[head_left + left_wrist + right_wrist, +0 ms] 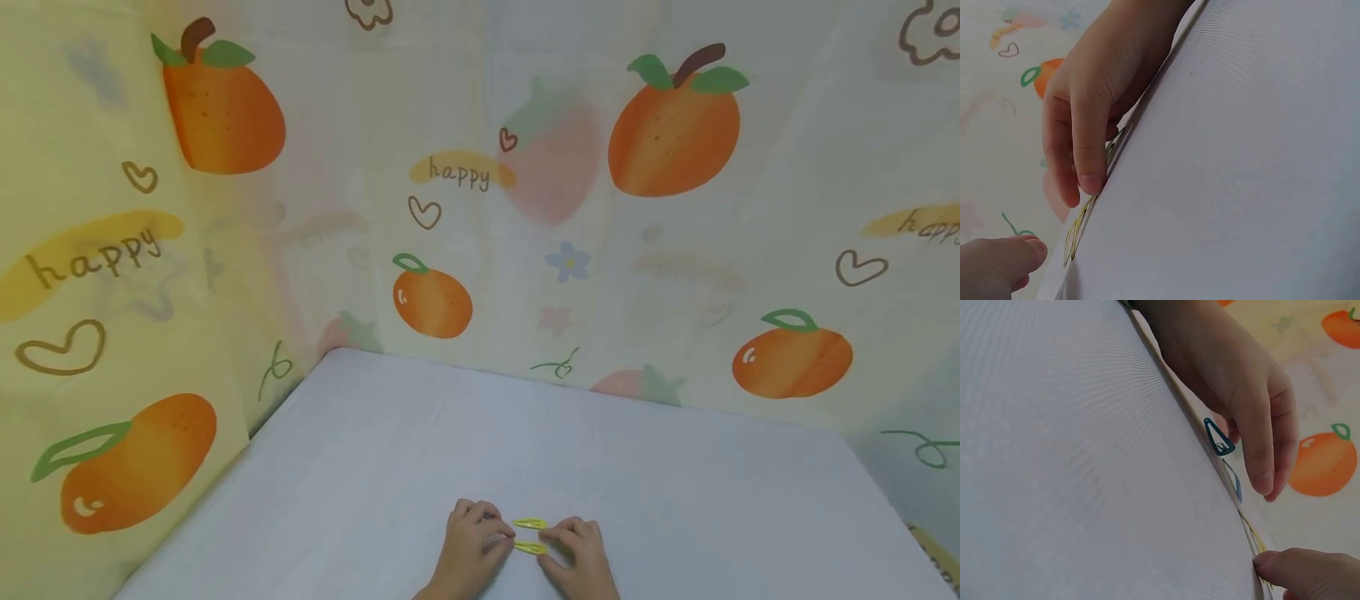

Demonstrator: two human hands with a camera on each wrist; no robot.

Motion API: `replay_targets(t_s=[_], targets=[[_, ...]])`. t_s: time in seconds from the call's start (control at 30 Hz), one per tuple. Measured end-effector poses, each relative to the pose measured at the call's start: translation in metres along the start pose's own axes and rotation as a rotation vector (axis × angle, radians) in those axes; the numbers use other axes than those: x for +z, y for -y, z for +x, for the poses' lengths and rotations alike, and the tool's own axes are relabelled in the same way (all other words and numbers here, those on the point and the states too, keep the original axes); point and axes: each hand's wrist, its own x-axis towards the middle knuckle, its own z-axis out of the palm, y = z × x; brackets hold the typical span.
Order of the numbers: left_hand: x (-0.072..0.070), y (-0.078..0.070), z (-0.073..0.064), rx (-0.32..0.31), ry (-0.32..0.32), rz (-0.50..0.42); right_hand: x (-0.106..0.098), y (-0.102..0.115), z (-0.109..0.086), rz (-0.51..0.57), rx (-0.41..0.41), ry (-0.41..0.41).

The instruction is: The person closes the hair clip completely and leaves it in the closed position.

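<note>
Two yellow snap hair clips lie side by side on the white table: the far clip (531, 524) and the near clip (529, 547). My left hand (474, 546) stands at their left ends, fingers bent, thumb and index tips by the near clip. My right hand (581, 554) is at their right ends, index by the far clip, thumb by the near one, tips apart. In the right wrist view a teal hair clip (1220, 439) and a blue hair clip (1235, 481) show near my left hand; the head view hides them. Whether fingers touch these is unclear.
The white tabletop (525, 450) stretches beyond and beside both hands. Printed cloth walls with oranges and the word happy stand behind (547, 275) and at the left (90, 292).
</note>
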Motion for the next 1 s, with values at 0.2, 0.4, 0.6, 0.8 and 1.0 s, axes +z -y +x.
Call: replay_targets(t_s=[0.2,0.4,0.6,0.8,1.0], targets=[[-0.016,0.017,-0.005,-0.132,0.001,-0.051,0.002,0.003,0.0,-0.004,-0.005,0.036],[-0.034,0.03,-0.008,-0.167,0.074,-0.061,-0.001,0.005,0.0,-0.014,0.03,0.025],[-0.053,0.039,-0.013,-0.214,0.107,-0.114,0.002,0.004,0.003,0.003,-0.09,-0.077],[-0.058,0.044,-0.018,-0.216,0.122,-0.094,0.022,0.012,0.013,0.0,-0.23,-0.072],[-0.054,0.046,-0.016,-0.186,0.093,-0.106,0.042,0.041,0.034,-0.133,-0.198,0.044]])
